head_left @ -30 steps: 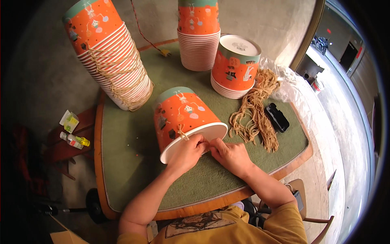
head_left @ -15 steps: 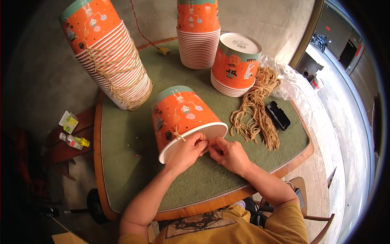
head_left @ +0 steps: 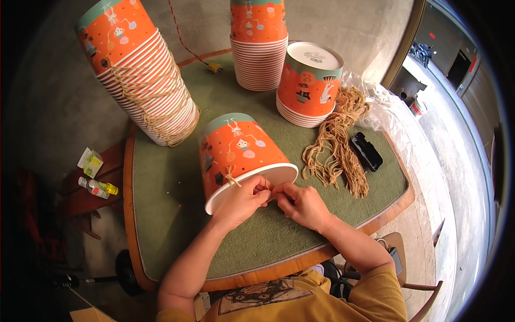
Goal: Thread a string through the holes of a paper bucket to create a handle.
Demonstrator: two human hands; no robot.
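An orange paper bucket (head_left: pixel 244 147) with a green band lies tilted on its side on the green-topped table, its white-rimmed mouth toward me. A short tan cord end (head_left: pixel 230 176) sticks out through its wall near the rim. My left hand (head_left: pixel 248 197) reaches into the mouth, thumb and fingers pinched together. Against it, just inside the rim, my right hand (head_left: pixel 301 205) is also closed in a pinch. Between the fingertips a bit of thin tan cord seems to show; most of it is hidden by the fingers.
A tall bucket stack wound with cord (head_left: pixel 153 91) leans at the left. Behind stand another stack (head_left: pixel 260 61) and a short upturned one (head_left: pixel 308 88). Right lie a bundle of tan cords (head_left: pixel 343 145), a black plastic case (head_left: pixel 367 152) and clear plastic film (head_left: pixel 378 110). A yellow plug (head_left: pixel 215 67) lies at the back.
The bucket has shifted very slightly to the left. Both hands stay pinched together at its mouth, with only small finger movements.
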